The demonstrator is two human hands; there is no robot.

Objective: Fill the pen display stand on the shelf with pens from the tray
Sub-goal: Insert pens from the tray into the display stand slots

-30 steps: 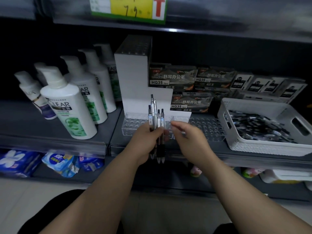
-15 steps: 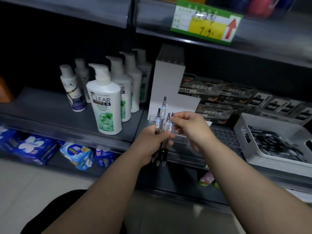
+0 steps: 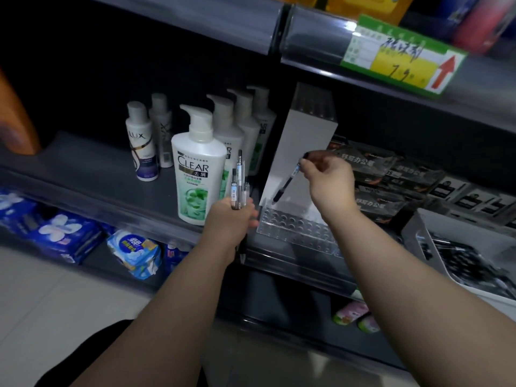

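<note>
Black-tipped pen [image 3: 284,186] in right hand [image 3: 328,178], perhaps three pens [image 3: 238,185] in left hand [image 3: 230,220].

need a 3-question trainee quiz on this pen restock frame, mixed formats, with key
1. Which hand pinches the single pen above the display stand? A left, B right, C neither.
2. True or false: the left hand is empty.
3. Fill in: the white tray of pens sits to the stand's ____.
Key: 1 B, the right hand. 2 false, it grips a bundle of pens. 3 right.
</note>
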